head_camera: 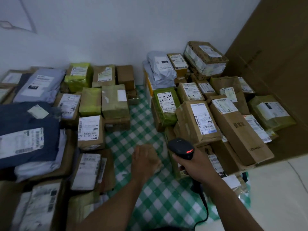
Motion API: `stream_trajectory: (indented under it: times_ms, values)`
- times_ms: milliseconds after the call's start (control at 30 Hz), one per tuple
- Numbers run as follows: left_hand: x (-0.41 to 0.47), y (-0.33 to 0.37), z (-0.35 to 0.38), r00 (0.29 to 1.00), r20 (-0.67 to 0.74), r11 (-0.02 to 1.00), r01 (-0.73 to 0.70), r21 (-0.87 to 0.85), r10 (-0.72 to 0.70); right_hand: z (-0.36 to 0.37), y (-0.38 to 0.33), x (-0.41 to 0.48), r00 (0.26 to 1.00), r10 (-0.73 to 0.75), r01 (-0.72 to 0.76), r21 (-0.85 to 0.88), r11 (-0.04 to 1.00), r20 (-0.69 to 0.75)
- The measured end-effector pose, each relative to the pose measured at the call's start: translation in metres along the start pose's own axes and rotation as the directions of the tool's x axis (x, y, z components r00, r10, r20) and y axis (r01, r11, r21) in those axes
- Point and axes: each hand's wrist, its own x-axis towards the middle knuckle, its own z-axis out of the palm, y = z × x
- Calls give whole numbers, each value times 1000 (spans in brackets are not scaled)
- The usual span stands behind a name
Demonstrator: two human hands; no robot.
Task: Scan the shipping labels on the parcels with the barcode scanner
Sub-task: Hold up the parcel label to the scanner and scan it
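Note:
My right hand (pixel 196 165) grips the handle of a black barcode scanner (pixel 180 147) whose red light is lit. Its head points up toward a brown parcel (pixel 188 127) with a white shipping label (pixel 204 120), just beyond it in the right-hand pile. Motion-blurred, my left hand (pixel 145 158) hovers over the green-and-white checked cloth (pixel 143 117) between the two piles, fingers loosely curled and holding nothing I can make out. A brown box with a barcode label (pixel 90 129) lies to its left.
Several labelled parcels fill the left side, among them a dark blue bag (pixel 30 130) and green-wrapped boxes (pixel 90 100). More brown boxes and grey bags (pixel 160 70) crowd the right. A large cardboard box (pixel 275 55) stands at far right. The scanner cable (pixel 204 205) trails toward me.

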Motion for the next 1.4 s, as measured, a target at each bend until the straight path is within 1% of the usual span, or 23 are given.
stream_trajectory:
  times_ms: [67,133,200,267,300,400,533,567,600,667,700,767,800,833,900,933,1000,1067,1133,1200,1267,1333,1400]
  values:
    - [1,-6,2,995,45,996,85,34,-87,5,2,2,999,20,-21,6,1000,33]
    - [1,-18,7,972,103,977,209,41,-212,9,6,7,998,45,-45,-1,999,54]
    - [2,-28,7,939,110,943,332,-35,-327,10,10,13,997,58,-58,-1,998,49]
    - [1,-36,2,919,127,914,388,-120,-374,12,12,18,996,72,-72,7,997,45]
    - [3,-42,4,904,154,888,424,-181,-400,13,14,20,996,72,-73,15,997,48]
    - [10,-45,5,831,265,743,556,-373,-489,15,21,23,996,72,-73,32,997,54]
    - [15,-31,14,779,330,599,623,-502,-534,17,26,24,996,80,-82,31,996,36]
    - [17,-29,16,780,324,567,617,-547,-536,17,26,24,996,90,-90,27,996,29]
    - [17,-27,15,796,302,572,592,-567,-525,16,27,24,995,95,-95,27,995,28]
    - [21,-27,16,845,256,651,527,-547,-469,15,27,22,995,95,-96,26,995,31]
    - [24,-30,17,872,245,684,486,-544,-424,14,27,22,995,94,-95,22,995,34]
    - [29,-40,18,906,290,677,424,-602,-308,13,28,20,995,89,-89,14,996,36]
    - [26,-43,16,915,314,654,402,-641,-255,13,29,19,995,89,-89,14,996,39]
    - [22,-48,14,925,324,662,372,-651,-200,13,29,19,995,98,-98,12,995,36]
    - [10,-55,8,940,327,722,293,-627,-98,13,30,18,993,118,-117,-11,993,32]
    - [4,-60,6,939,338,726,273,-631,-59,13,31,17,992,123,-122,-33,992,37]
    - [-8,-63,5,940,334,664,294,-687,-70,13,35,17,991,131,-129,-45,991,42]
    - [-17,-60,3,946,268,593,324,-737,-184,15,39,17,991,128,-128,-15,992,31]
    - [-23,-55,-3,942,185,564,318,-762,-280,17,41,16,992,124,-124,-5,992,11]
    - [-27,-50,-12,953,152,532,274,-801,-262,20,40,15,992,127,-127,28,991,-14]
    - [-33,-44,-23,970,143,510,225,-830,-194,22,35,12,991,121,-117,77,990,-52]
    - [-38,-38,-34,989,89,534,141,-834,-122,23,32,11,992,92,-81,122,989,-90]
    - [-42,-36,-44,994,68,585,103,-805,-81,25,25,10,993,57,-41,151,988,-102]
